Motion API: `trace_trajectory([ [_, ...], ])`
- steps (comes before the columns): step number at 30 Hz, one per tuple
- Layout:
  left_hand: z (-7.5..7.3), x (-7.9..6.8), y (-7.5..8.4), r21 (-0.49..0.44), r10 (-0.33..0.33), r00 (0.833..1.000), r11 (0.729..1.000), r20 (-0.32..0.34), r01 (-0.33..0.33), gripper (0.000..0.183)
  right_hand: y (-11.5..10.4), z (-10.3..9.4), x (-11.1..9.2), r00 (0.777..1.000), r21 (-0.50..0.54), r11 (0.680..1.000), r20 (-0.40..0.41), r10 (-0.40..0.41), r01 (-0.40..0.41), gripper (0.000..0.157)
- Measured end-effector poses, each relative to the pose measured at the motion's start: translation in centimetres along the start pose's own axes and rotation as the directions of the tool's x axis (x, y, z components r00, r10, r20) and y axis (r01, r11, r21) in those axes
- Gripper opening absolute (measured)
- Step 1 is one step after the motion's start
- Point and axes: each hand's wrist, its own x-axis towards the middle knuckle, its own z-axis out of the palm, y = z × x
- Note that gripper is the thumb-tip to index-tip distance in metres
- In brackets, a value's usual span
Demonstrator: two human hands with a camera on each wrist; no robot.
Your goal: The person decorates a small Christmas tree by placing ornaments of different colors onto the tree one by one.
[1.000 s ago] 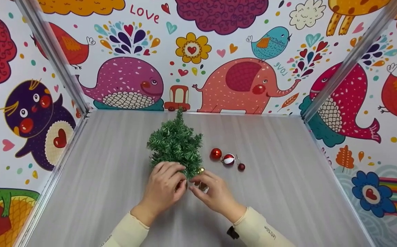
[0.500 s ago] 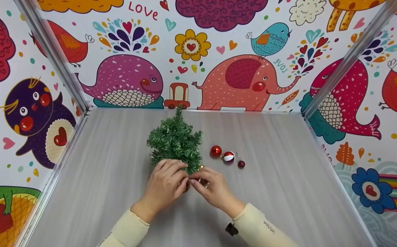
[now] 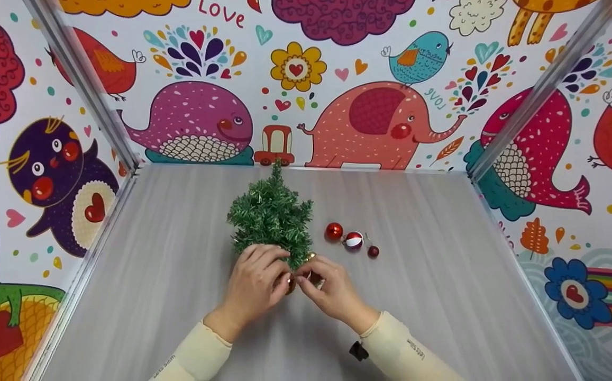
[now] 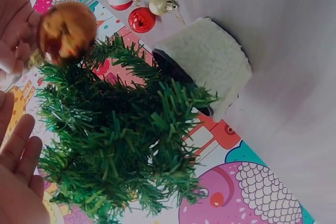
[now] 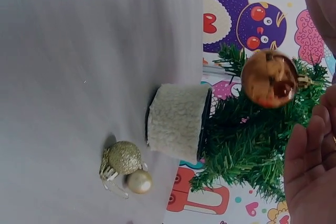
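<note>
The left hand (image 3: 257,272) lies over the tree's lower near branches, and the right hand (image 3: 332,291) curls beside it, thumb and forefinger close together; whether either pinches anything I cannot tell. The copper ball (image 5: 269,78) hangs between them, at the near side of the green tree (image 3: 271,217). Broad stretches of grey table (image 3: 432,238) separate the hands from its left and right edges. Right of the tree, near to far, lie a small dark-red ball (image 3: 373,251), a striped ball (image 3: 354,240) and a red ball (image 3: 334,231), well inside the right edge. The patterned wall (image 3: 327,63) rises along the far edge, beyond the treetop.
</note>
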Motion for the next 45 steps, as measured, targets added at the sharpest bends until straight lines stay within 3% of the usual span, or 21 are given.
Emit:
trace_trajectory([
  [14, -0.2, 0.0, 0.0, -0.009, -0.019, 1.000, 1.000, 0.005, 0.019, 0.004, -0.6, 0.5, 0.4, 0.997, -0.016, 0.998, -0.031, -0.066, 0.065, 0.013],
  [19, -0.4, -0.1, -0.2, 0.055, 0.033, 0.998, 0.998, 0.052, -0.036, 0.004, -2.0, 0.0, 0.6, 0.996, 0.021, 0.999, -0.076, -0.043, 0.044, 0.018],
  [23, 0.0, -0.3, -0.2, 0.122, 0.072, 0.994, 0.989, 0.084, -0.082, 0.006, -1.7, 0.0, 0.2, 0.995, 0.016, 0.999, -0.091, -0.032, 0.034, 0.019],
  [32, 1.5, -0.1, 0.1, 0.224, 0.061, 0.998, 0.972, 0.028, -0.066, 0.008, 1.2, 0.1, -0.7, 0.993, -0.059, 0.997, -0.106, 0.045, -0.051, 0.015],
  [39, 2.3, 0.0, 0.0, 0.271, 0.035, 0.999, 0.962, 0.026, -0.041, 0.008, 2.3, 0.5, -0.7, 0.989, -0.158, 0.986, -0.144, 0.037, -0.060, 0.012],
  [45, 2.6, 0.0, -0.3, 0.260, 0.046, 0.998, 0.965, -0.045, -0.032, 0.005, 2.6, 0.7, -0.4, 0.987, -0.244, 0.970, -0.161, -0.019, -0.021, 0.008],
])
